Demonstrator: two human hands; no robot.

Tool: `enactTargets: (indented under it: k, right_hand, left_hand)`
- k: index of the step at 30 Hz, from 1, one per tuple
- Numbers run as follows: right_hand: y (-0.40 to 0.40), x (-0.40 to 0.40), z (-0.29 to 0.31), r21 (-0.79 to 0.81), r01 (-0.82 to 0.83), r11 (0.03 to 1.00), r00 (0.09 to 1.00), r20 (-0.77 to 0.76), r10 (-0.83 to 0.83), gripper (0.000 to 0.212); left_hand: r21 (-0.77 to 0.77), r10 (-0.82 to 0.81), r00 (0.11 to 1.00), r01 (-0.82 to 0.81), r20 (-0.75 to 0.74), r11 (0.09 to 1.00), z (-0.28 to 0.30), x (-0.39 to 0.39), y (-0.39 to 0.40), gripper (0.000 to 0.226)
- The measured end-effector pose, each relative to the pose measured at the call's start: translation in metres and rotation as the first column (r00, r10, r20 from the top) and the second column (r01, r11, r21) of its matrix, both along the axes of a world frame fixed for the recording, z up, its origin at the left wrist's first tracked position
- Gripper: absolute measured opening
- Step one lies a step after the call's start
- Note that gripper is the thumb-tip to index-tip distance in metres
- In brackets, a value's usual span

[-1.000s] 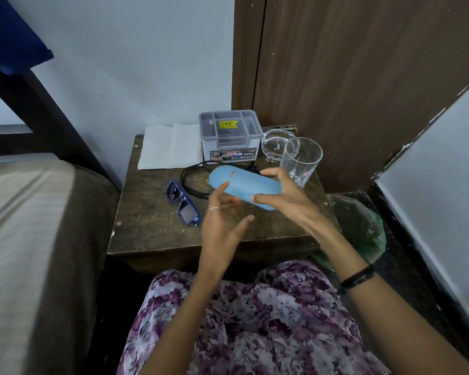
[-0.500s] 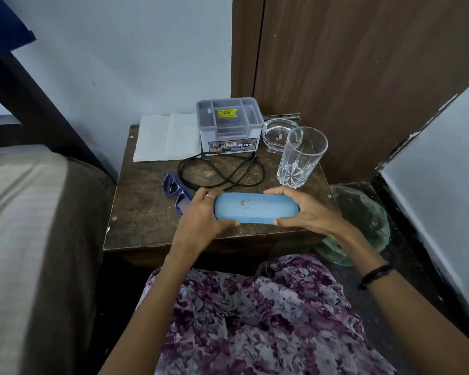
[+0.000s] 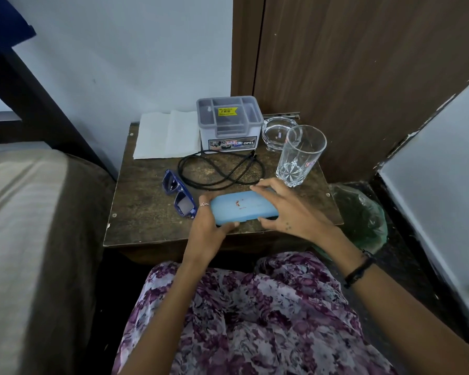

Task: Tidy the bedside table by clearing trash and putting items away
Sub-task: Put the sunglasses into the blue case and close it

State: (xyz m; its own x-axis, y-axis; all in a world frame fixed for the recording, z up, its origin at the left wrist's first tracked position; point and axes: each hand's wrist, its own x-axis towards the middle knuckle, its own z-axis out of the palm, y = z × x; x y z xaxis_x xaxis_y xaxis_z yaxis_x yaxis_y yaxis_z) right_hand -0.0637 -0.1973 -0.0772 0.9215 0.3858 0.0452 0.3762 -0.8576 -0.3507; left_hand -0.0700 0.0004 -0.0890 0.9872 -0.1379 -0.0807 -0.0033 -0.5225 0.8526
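A light blue glasses case (image 3: 241,207) lies closed near the front of the brown bedside table (image 3: 141,212). My left hand (image 3: 207,228) grips its left end and my right hand (image 3: 287,209) grips its right end. Blue sunglasses (image 3: 179,194) lie just left of the case, lenses up. A black cable (image 3: 220,169) is coiled behind them. A white tissue (image 3: 165,135), a grey organiser box (image 3: 229,123), a glass ashtray (image 3: 275,131) and a tall drinking glass (image 3: 299,155) stand at the back.
A bin lined with a green bag (image 3: 360,217) sits on the floor right of the table. The bed (image 3: 25,239) runs along the left. A wooden door (image 3: 363,63) is behind, and a white panel (image 3: 439,190) leans at the right.
The case came down from mid-air in my right hand to the table's front. My left hand joined it, and both hands now hold its ends.
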Motion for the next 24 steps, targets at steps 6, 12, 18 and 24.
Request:
enactTargets:
  k: [6,12,18,24]
  right_hand:
    - [0.01,0.001,0.013,-0.179,-0.067,0.982,0.996,0.054,0.078,0.066]
    - [0.023,0.008,0.018,-0.413,-0.131,0.901,0.984,0.058,0.169,0.064]
    - [0.04,0.009,0.004,-0.657,-0.056,0.752,0.981,0.104,0.164,0.057]
    - [0.044,0.009,0.001,-0.775,0.006,0.632,0.962,0.177,0.208,0.054]
  left_hand:
    - [-0.011,-0.016,1.0,0.016,0.003,1.0,-0.003,0.006,0.012,0.063]
    - [0.046,-0.029,0.999,0.028,0.037,0.999,-0.002,0.014,0.026,0.063]
    - [0.043,-0.011,0.998,0.008,0.064,0.999,-0.005,0.018,0.029,0.066]
    - [0.042,-0.007,0.997,0.004,0.075,0.999,-0.002,0.018,0.029,0.067]
